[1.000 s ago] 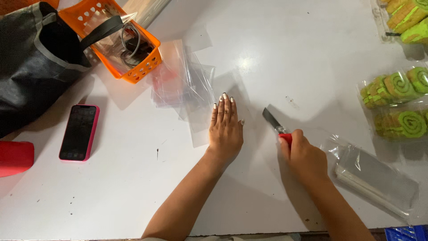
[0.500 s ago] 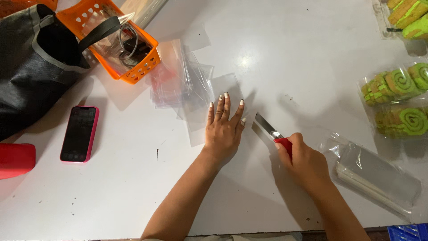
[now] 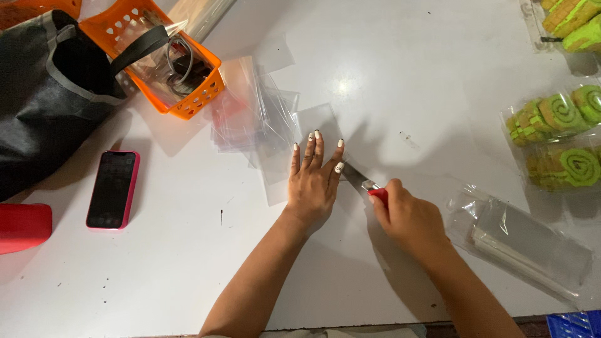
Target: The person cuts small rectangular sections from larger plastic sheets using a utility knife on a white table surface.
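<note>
My left hand (image 3: 313,181) lies flat, fingers spread, pressing a clear plastic sheet (image 3: 313,119) onto the white table (image 3: 156,263). My right hand (image 3: 407,216) grips a red-handled utility knife (image 3: 366,183); its blade points up and left and lies right beside my left thumb, on the sheet's edge. A loose pile of clear plastic bags (image 3: 253,116) sits just left of and beyond my left hand.
An orange perforated basket (image 3: 197,94) and a black bag (image 3: 44,94) stand at the back left. A pink-cased phone (image 3: 113,189) and a red object (image 3: 22,226) lie left. Wrapped green swirl cakes (image 3: 560,138) sit right, a pack of clear bags (image 3: 526,241) near my right forearm.
The knife and my right hand have slid left along the sheet toward my left hand. My left hand stayed flat, its fingers spreading slightly.
</note>
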